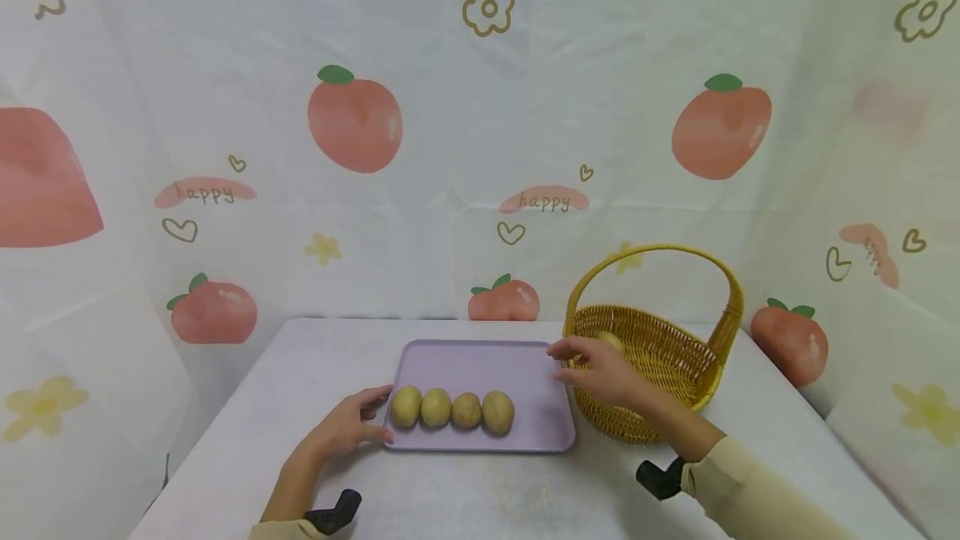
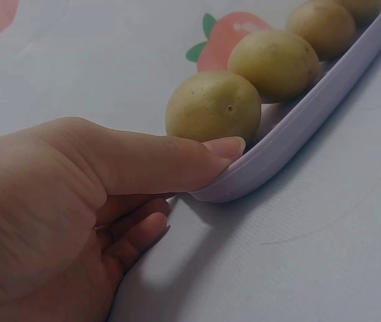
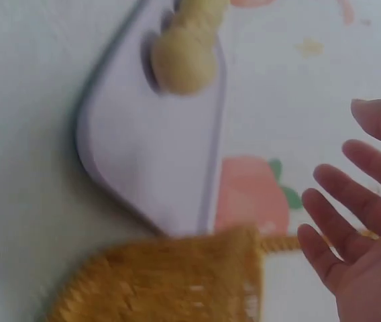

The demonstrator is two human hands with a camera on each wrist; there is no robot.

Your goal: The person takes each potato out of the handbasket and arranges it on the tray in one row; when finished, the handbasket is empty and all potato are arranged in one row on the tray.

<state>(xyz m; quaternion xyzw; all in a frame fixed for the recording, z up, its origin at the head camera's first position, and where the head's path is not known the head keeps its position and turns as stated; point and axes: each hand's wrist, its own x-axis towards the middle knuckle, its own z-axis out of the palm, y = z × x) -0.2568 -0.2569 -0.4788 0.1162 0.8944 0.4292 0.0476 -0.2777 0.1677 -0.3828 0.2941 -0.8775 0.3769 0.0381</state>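
Observation:
Several yellow-brown potatoes (image 1: 497,412) stand in a row along the near side of a lilac tray (image 1: 525,437). My left hand (image 1: 347,425) touches the tray's left end, its thumb laid straight at the rim beside the end potato (image 2: 212,107). In the left wrist view the lower fingers bend loosely outside the tray. My right hand (image 1: 603,372) is held over the gap between the tray's right end and a yellow wicker basket (image 1: 675,348). Its fingers are spread and empty in the right wrist view. Inside the basket, partly hidden behind that hand, is another potato (image 1: 611,342).
The basket's tall arched handle (image 1: 660,248) rises at the right. A white table (image 1: 480,494) carries everything. Behind it hangs a white curtain (image 1: 420,232) printed with fruit and flowers. Black wrist mounts (image 1: 660,480) sit at both sleeves.

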